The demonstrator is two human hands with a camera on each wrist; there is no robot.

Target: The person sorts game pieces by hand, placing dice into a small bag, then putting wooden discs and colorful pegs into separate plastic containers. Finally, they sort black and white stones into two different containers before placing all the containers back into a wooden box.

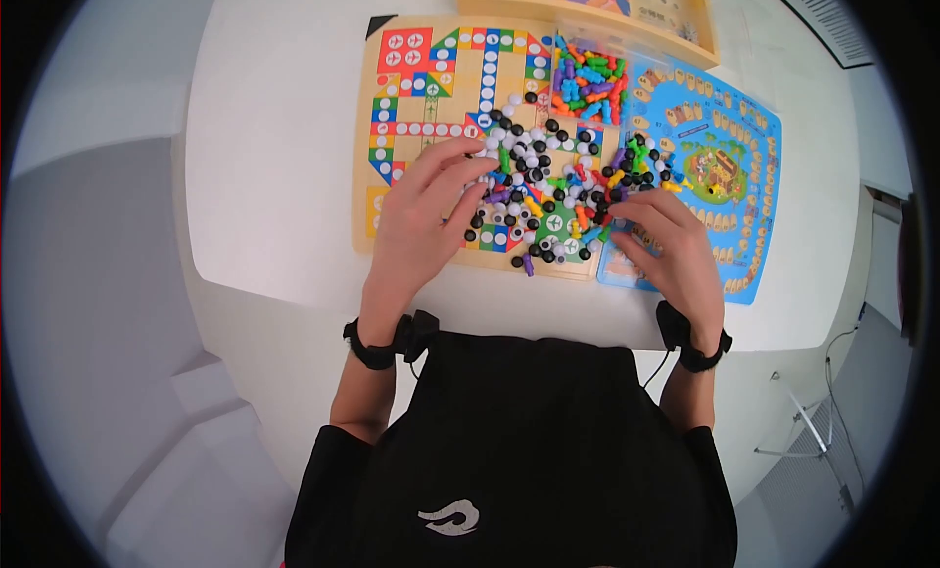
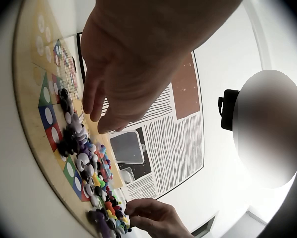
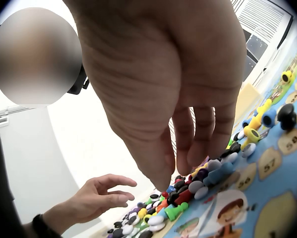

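Across a curved white table (image 1: 264, 176), a wooden board (image 1: 450, 108) lies before you, printed with squares and plane symbols. A blue board (image 1: 759, 191) adjoins it on the right, and a wooden box (image 1: 524, 7) sits beyond both. A loose heap (image 1: 529, 162) of black and white pieces, mixed with coloured pegs, spreads over the wooden board and onto the blue one. Your left hand (image 1: 423, 215) hangs at the heap's left side, its fingers loosely extended and grasping nothing. Your right hand (image 1: 676, 250) reaches into the right side, fingers bent, thumb parted from them; contact with the pieces is hard to tell. More pegs (image 1: 589, 83) crowd a square patch near the wooden board's far right corner. One purple peg (image 1: 529, 264) lies at the heap's near edge.
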